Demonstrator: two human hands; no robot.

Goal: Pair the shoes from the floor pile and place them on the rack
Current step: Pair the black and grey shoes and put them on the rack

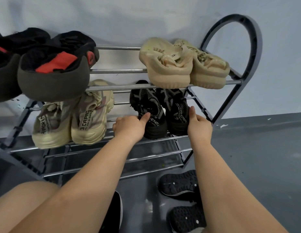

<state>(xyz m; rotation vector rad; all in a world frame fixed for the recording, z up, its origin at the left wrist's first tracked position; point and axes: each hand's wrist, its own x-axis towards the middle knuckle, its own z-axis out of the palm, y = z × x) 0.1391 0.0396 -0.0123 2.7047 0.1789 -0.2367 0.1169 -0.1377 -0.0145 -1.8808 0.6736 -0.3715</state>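
Observation:
A pair of black knit sneakers stands on the middle shelf of the metal rack [163, 71], heels toward me. My left hand [129, 126] grips the heel of the left black sneaker [146, 105], thumb on its top. My right hand [198, 125] holds the heel of the right black sneaker [175, 106], thumb along its side. Beside them on the same shelf sits a beige pair [70, 118]. The top shelf carries a tan pair [183, 64] and a black-and-red pair [50, 68].
Two black shoes [180, 184] [186, 217] lie sole-up on the grey floor at the lower right. Another black shoe [114, 214] shows partly behind my left forearm. The rack's lowest bars [112, 167] hold nothing. A pale wall stands behind the rack.

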